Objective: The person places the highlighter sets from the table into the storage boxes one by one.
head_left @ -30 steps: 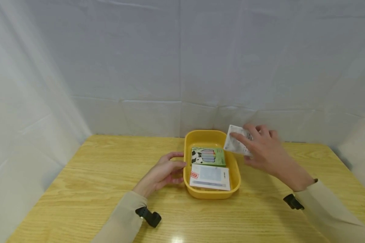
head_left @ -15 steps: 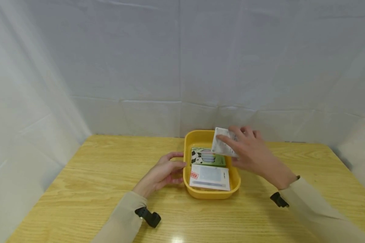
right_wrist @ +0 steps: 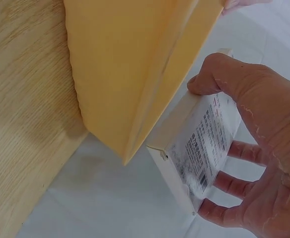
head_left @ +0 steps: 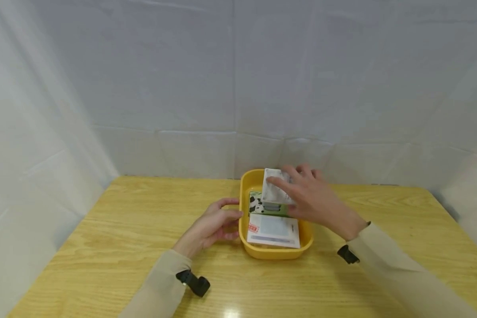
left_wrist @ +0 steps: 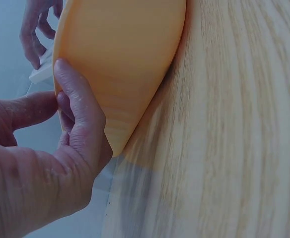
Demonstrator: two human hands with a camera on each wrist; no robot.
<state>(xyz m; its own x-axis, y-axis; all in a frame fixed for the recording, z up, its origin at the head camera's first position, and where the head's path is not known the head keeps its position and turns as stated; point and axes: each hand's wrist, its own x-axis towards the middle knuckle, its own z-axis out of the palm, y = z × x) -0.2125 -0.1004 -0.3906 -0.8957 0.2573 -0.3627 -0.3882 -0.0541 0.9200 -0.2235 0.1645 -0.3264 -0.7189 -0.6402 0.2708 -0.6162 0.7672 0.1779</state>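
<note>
My left hand (head_left: 212,224) pinches the left rim of a yellow plastic bin (head_left: 277,253) between thumb and fingers; the left wrist view shows this grip on the bin wall (left_wrist: 120,54). Over the bin's far part, my right hand (head_left: 316,203) holds a small white box (head_left: 272,194) by its edges, tilted. Printed text and a barcode show on this white box (right_wrist: 199,141) in the right wrist view. Inside the bin lie a green box with a panda picture (head_left: 256,204), partly hidden by the held box, and nearer me a flat white box with a red mark (head_left: 272,227).
The bin stands on a light wooden table (head_left: 151,229), close to its far edge. Behind the table hangs a pale sheet (head_left: 175,88), with more sheeting at both sides. A black strap (head_left: 193,283) is on the left wrist and another (head_left: 347,255) on the right.
My right hand has moved left with the white box, from beside the bin's right rim to above the bin, now covering part of the panda box. The left hand and the bin stay put.
</note>
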